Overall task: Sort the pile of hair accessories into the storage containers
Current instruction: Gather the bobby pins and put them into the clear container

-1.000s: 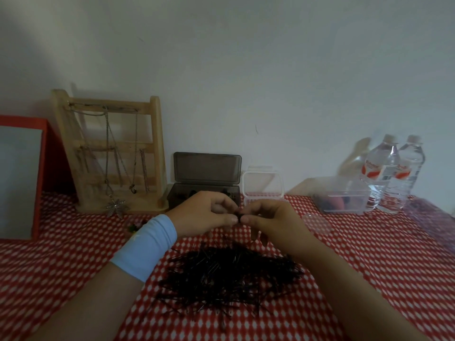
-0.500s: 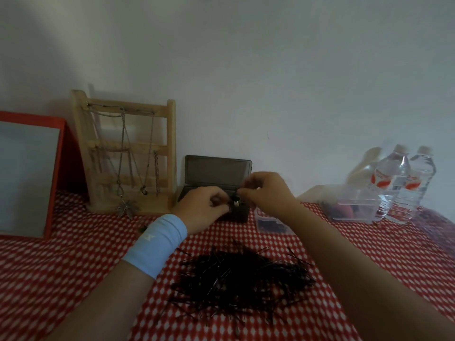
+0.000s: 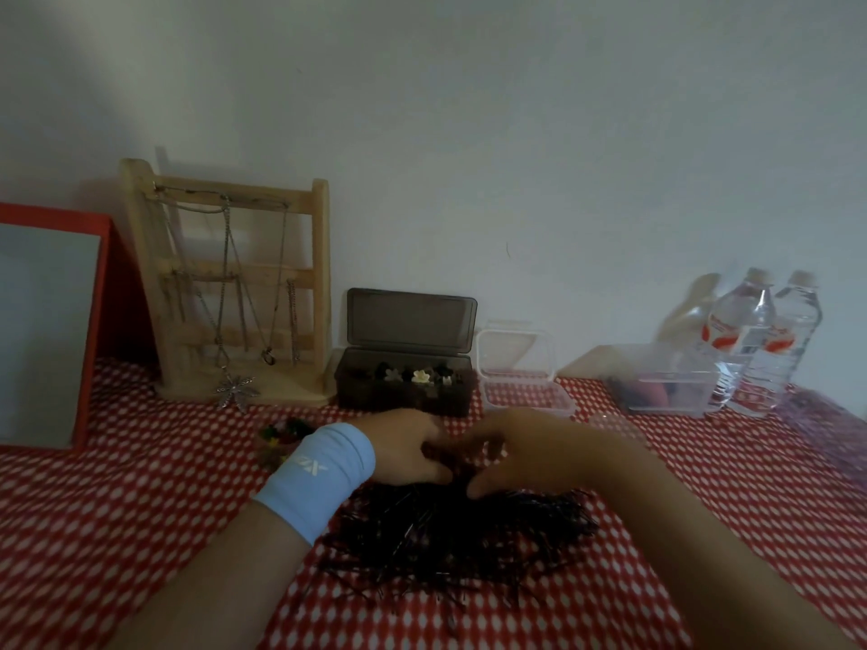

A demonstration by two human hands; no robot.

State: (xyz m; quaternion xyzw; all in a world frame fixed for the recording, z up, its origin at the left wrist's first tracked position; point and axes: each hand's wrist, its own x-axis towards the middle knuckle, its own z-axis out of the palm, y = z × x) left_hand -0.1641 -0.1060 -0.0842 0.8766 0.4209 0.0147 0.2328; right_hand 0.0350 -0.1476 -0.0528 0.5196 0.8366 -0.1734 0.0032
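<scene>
Head view. The pile of black hairpins (image 3: 460, 532) is shown on the red-and-white checked cloth (image 3: 140, 485), near the viewer. The left hand (image 3: 408, 448), marked by a light-blue wristband (image 3: 314, 476), and the right hand (image 3: 530, 452) are placed close together at the pile's far edge, with fingers curled down toward the pins; whether a pin is pinched cannot be told, since both hands are blurred. Behind them, the dark compartment box (image 3: 403, 391) is seen with its lid raised, small flower clips inside. Just beside it to the right, a small clear container (image 3: 525, 401) is seen open.
</scene>
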